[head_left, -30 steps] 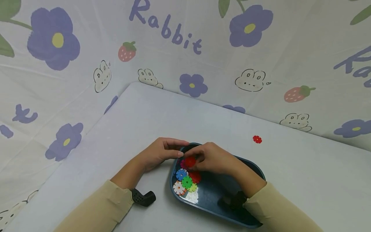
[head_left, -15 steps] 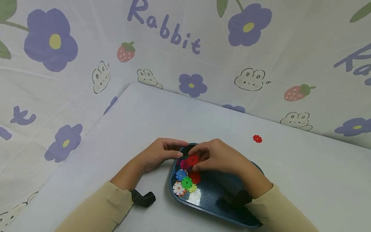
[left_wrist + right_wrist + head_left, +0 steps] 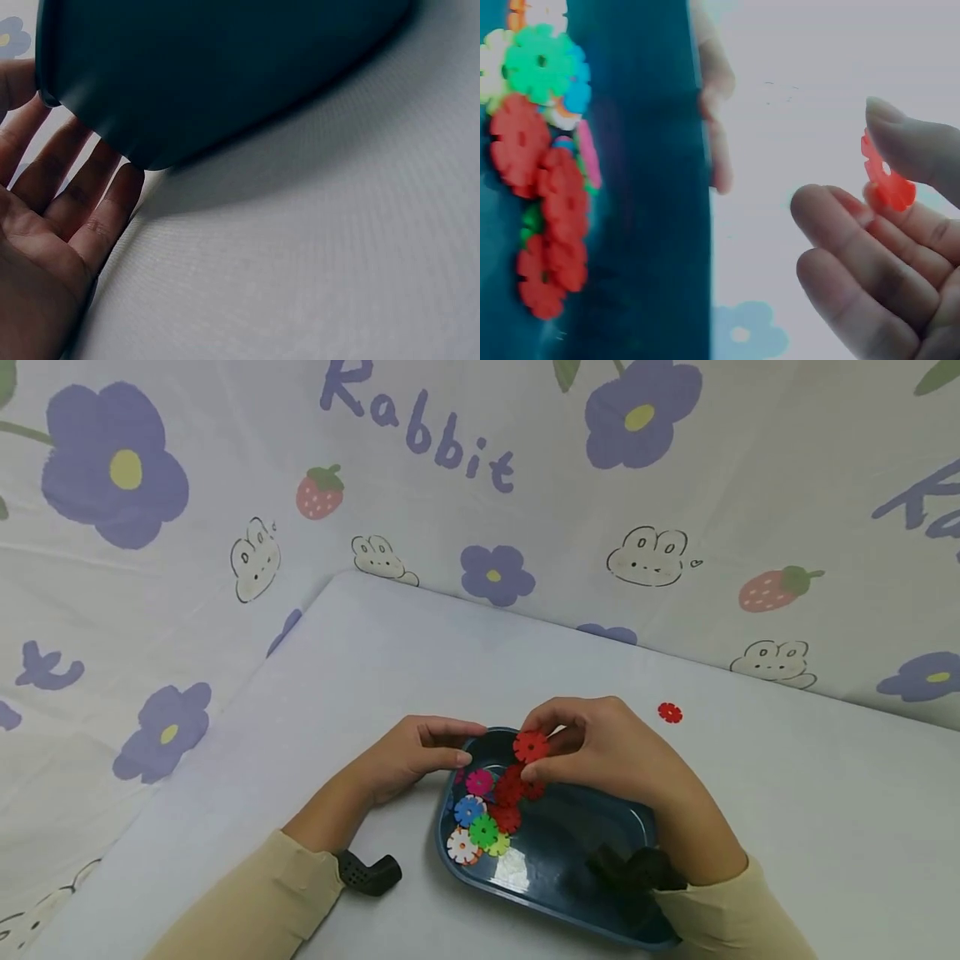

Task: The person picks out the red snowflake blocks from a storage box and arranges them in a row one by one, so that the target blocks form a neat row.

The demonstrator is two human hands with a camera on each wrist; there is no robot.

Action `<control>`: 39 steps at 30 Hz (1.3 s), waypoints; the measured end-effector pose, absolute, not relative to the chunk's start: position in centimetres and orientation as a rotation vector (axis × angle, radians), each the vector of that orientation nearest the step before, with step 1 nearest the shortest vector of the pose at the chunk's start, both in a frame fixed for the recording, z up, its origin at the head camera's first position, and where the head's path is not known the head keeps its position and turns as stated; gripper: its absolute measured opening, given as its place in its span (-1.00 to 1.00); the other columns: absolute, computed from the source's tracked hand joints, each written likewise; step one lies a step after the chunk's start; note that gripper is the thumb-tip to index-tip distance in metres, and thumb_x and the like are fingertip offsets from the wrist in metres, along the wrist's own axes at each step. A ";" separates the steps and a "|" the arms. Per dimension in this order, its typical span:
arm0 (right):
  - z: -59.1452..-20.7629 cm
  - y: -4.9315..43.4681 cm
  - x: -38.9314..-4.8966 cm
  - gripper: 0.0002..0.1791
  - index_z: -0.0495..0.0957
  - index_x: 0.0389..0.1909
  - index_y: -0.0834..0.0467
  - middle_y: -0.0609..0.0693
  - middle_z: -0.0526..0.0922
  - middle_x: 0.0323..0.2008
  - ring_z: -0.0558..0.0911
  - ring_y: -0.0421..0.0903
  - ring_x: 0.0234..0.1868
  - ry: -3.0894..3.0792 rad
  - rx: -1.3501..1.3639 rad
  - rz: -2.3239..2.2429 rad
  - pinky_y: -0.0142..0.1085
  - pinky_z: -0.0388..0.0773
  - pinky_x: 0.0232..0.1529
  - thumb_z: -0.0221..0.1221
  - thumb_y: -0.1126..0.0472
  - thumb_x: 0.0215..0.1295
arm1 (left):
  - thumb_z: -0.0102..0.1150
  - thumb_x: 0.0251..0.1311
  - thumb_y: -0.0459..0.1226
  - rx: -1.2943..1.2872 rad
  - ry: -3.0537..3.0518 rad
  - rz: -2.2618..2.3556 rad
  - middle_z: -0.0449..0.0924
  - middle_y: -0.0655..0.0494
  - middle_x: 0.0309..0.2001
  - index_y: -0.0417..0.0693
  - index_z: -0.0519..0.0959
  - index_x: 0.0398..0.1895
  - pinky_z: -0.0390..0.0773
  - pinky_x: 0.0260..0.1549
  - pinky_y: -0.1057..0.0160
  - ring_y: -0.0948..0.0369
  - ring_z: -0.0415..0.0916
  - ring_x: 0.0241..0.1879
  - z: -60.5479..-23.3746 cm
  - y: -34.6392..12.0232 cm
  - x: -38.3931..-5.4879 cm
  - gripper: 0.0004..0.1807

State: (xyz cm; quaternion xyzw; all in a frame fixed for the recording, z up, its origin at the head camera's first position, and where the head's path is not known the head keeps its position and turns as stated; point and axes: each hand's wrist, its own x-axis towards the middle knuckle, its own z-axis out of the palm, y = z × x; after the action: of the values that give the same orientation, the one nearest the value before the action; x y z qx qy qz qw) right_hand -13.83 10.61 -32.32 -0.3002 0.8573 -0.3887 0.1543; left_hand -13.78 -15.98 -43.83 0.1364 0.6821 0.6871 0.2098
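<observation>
My right hand [image 3: 600,743] pinches a red interlocking plastic disc [image 3: 532,747] between thumb and fingers, above the far rim of a dark blue tray [image 3: 555,902]. In the right wrist view the same red disc [image 3: 889,176] sits edge-on between thumb and fingers. My left hand [image 3: 420,752] holds the tray's left end, thumb at the rim and fingers against the outer wall [image 3: 120,112]. Inside the tray's left part lies a loose pile: a pink disc [image 3: 479,782], a blue disc [image 3: 469,811], a green disc [image 3: 483,831], a white disc [image 3: 462,845] and several red ones [image 3: 521,146].
Another red disc [image 3: 671,712] lies alone on the white tabletop [image 3: 420,652], beyond the tray to the right. A printed cloth [image 3: 555,527] with flowers and rabbits hangs behind the table. Each wrist carries a black camera mount [image 3: 371,872].
My right hand has lifted a red disc from the pile and moved right and away from me, uncovering more red discs below. My left hand stays at the tray's left end.
</observation>
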 end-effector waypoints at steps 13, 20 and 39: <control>-30.0 14.3 -13.9 -0.60 0.64 -0.11 0.09 -0.05 0.74 -0.27 0.74 -0.25 -0.26 2.642 -0.879 -1.245 -0.43 0.65 -0.19 0.50 0.14 0.00 | 0.29 0.22 -0.26 0.366 1.920 1.901 0.58 0.05 0.20 -0.03 0.58 0.20 0.50 0.17 0.18 0.10 0.47 0.19 -43.6 -15.9 -13.6 -0.55; -29.8 18.0 -15.3 -0.63 0.62 -0.13 0.12 -0.10 0.75 -0.30 0.74 -0.29 -0.28 2.830 -0.704 -1.321 -0.49 0.63 -0.24 0.49 0.23 0.01 | 0.29 0.21 -0.24 0.356 1.916 1.901 0.57 0.05 0.21 -0.02 0.58 0.20 0.51 0.14 0.18 0.08 0.46 0.19 -43.8 -15.9 -13.7 -0.55; -35.7 27.4 -20.6 -0.42 0.51 0.04 0.10 -0.51 0.64 -0.33 0.59 -0.39 -0.15 2.880 0.043 -1.402 -0.39 0.42 -0.05 0.35 -0.17 0.13 | 0.30 0.22 -0.24 0.361 1.925 1.897 0.59 0.05 0.19 -0.03 0.58 0.20 0.54 0.09 0.22 0.10 0.48 0.16 -43.8 -15.7 -13.7 -0.55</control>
State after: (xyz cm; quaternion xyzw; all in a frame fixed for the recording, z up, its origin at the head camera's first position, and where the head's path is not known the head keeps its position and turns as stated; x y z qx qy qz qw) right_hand -20.55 27.43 -35.66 0.0135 0.8986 -0.4375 -0.0312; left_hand -13.69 -15.68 -43.82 0.1296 0.6907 0.6809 0.2060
